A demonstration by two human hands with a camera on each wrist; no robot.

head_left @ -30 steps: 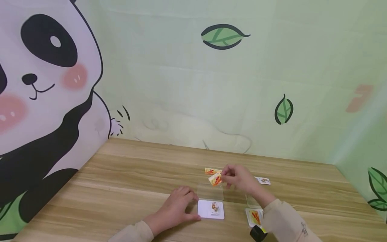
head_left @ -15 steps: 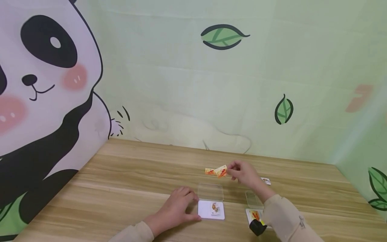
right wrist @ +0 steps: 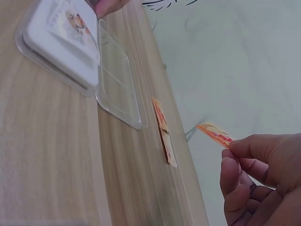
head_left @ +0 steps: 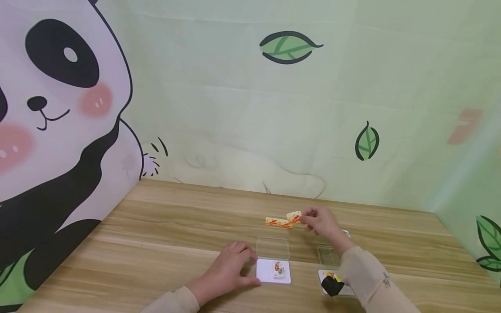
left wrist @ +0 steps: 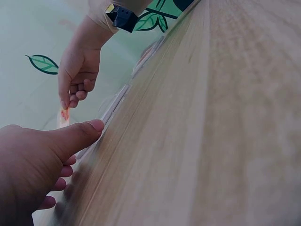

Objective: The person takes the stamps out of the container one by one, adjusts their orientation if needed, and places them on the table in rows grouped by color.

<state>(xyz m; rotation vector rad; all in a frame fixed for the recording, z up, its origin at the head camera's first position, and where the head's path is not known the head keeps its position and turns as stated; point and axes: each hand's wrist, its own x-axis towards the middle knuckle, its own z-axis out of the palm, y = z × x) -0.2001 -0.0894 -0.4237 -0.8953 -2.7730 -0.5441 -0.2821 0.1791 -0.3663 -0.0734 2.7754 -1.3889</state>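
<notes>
Head view: a card (head_left: pixel 293 216) is being pinched by the right hand (head_left: pixel 322 223) near two laid cards (head_left: pixel 271 221), their displacement being risked by any brush, the left hand (head_left: pixel 231 267) being rested, thumb apart, on the desk (head_left: pixel 176 213).

Head view evenly lit — wrist views dimmer.

Held card (head_left: pixel 292 217): orange and yellow, red print; cards on table (head_left: pixel 272 221): same colours; box at left (head_left: pixel 264 271): white, lid (head_left: pixel 272 248) clear; table (head_left: pixel 195 230): light brown, streaked grain; backdrop (head_left: pixel 219 95): pale green; leaves (head_left: pixel 289 48): green, black-outlined; panda (head_left: pixel 109 52): black and white, pink cheeks; sleeves (head_left: pixel 373 278): beige; wrist device (left wrist: pixel 124 20): black, yellow patch
</notes>
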